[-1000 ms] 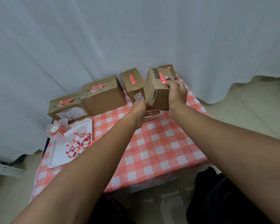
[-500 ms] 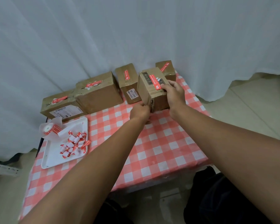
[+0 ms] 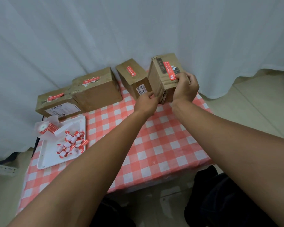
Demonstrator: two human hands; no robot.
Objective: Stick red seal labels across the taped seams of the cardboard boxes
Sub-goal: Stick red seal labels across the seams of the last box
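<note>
A person reaches both bare arms over a table (image 3: pixel 162 145) spread with a red-and-white checked cloth, working on the rightmost cardboard box (image 3: pixel 161 86), which stands tilted near the table's far right corner, close to the white curtain (image 3: pixel 138 30) behind. The right hand (image 3: pixel 185 87) wraps over the box's near upper edge, its fingers (image 3: pixel 180 77) curled and pressing on the lower end of a red seal label (image 3: pixel 170 70) that runs across the taped seam on the top face. The left hand (image 3: pixel 147 102) steadies the box at its lower left corner, with the thumb and fingertips pinching the crumpled cardboard edge there. Just to the left, touching or nearly touching this box, stands a second box (image 3: pixel 133 79) with a red label on its top and a white printed sticker on its front. Further left sit a larger box (image 3: pixel 97 90) and a flat box (image 3: pixel 56 104), side by side and touching, each with a red label stuck on top. In front of the flat box lies a white tray (image 3: pixel 46 158) holding a heap of curled red-and-white backing strips (image 3: pixel 70 145). A roll of red labels (image 3: pixel 45 127), partly in clear wrapping, rests at the tray's far left corner. Dark clothing shows below the table's near edge.
</note>
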